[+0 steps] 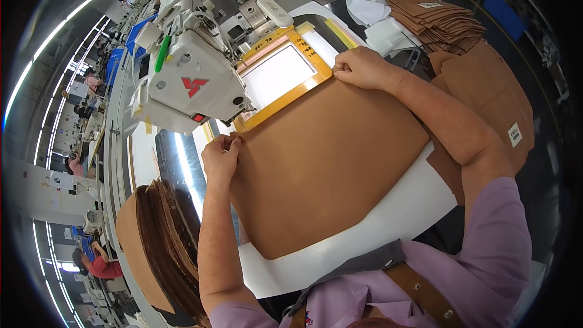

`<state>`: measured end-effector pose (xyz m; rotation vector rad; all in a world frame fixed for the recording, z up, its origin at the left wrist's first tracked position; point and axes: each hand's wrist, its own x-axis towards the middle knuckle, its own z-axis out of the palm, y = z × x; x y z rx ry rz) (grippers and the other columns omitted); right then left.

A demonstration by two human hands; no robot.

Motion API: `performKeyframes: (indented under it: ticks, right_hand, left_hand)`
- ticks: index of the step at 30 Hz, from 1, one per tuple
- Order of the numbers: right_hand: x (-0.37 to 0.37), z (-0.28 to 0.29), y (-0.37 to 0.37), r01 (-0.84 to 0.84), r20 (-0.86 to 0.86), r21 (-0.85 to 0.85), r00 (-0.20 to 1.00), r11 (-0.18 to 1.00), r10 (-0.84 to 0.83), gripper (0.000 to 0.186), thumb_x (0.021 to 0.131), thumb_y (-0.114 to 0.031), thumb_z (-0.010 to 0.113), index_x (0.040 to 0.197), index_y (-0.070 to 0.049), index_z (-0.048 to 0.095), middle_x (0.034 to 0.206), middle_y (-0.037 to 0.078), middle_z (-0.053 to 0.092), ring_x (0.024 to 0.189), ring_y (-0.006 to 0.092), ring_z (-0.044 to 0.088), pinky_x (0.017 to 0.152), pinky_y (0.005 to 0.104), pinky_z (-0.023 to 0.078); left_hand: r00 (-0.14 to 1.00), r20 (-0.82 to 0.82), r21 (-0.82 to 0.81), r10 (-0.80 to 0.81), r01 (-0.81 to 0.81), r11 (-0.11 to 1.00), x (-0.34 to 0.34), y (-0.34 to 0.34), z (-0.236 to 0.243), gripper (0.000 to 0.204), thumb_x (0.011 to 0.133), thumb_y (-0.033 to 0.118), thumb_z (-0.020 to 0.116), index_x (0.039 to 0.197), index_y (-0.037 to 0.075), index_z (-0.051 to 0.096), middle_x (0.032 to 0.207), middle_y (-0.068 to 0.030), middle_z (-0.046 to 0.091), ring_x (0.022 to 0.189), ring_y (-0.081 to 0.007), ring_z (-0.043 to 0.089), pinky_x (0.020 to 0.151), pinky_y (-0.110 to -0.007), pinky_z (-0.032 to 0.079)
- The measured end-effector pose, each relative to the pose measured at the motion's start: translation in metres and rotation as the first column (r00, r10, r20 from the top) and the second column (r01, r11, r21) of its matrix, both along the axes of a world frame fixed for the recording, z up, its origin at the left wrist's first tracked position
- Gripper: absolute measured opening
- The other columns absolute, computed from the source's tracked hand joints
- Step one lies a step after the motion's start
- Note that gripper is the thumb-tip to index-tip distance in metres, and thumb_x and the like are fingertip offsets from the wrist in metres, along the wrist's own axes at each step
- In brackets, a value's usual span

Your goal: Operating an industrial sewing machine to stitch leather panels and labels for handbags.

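One brown leather panel (328,164) lies flat on the white tabletop (395,218), its long axis running from lower left to upper right, top edge against one orange clamp frame (285,79) under one sewing machine (188,79). Left hand (220,157) and right hand (359,68) each pinch a top corner, grip closed. Two stacks of brown pieces (164,243) (440,21) flank it.
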<state>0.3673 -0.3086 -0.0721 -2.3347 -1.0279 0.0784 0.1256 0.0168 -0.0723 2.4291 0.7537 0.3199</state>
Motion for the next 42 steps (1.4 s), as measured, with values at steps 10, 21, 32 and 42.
performKeyframes:
  ticks: [10,21,32,42]
  right_hand:
    - [0.076,-0.004,0.075,0.090,0.011,0.009,0.996,0.996,-0.090,0.024,0.089,-0.030,0.066,0.078,-0.010,0.069,0.074,0.010,0.071,0.074,0.0267,0.070,0.070,0.0396,0.053]
    - [0.165,-0.007,0.142,0.287,0.058,-0.062,0.957,0.956,-0.283,0.026,0.096,-0.037,0.064,0.109,-0.020,0.078,0.110,0.009,0.076,0.105,0.0303,0.071,0.091,0.0435,0.056]
    - [0.130,0.003,0.101,0.016,0.191,0.193,0.980,0.981,-0.054,0.035,0.094,-0.035,0.068,0.119,-0.010,0.071,0.109,0.008,0.076,0.099,0.0304,0.072,0.087,0.0408,0.056]
    - [0.007,-0.003,-0.020,-0.060,0.242,-0.213,0.964,0.975,0.112,0.063,0.101,-0.039,0.061,0.149,-0.001,0.048,0.156,0.021,0.046,0.147,0.0337,0.041,0.122,0.0444,0.032]
  left_hand:
    - [0.929,0.178,0.621,-0.326,0.151,0.769,0.068,0.103,-0.038,0.024,0.088,0.018,0.072,0.103,-0.001,0.072,0.102,-0.0157,0.076,0.092,-0.0307,0.072,0.081,-0.038,0.054]
    - [0.899,0.080,0.697,-0.430,0.259,0.669,0.096,0.150,-0.029,0.026,0.088,0.017,0.073,0.106,-0.001,0.072,0.109,-0.0178,0.074,0.099,-0.0338,0.070,0.086,-0.040,0.053]
    - [0.936,-0.055,0.774,-0.348,0.260,0.577,0.034,0.146,-0.022,0.029,0.088,0.017,0.073,0.110,-0.001,0.071,0.116,-0.0200,0.073,0.105,-0.0372,0.069,0.092,-0.042,0.052]
    - [0.955,-0.208,0.398,-0.213,0.281,0.873,-0.022,-0.011,-0.005,0.078,0.104,0.053,0.046,0.156,-0.004,0.036,0.165,-0.0209,0.033,0.156,-0.0325,0.024,0.126,-0.051,0.013]
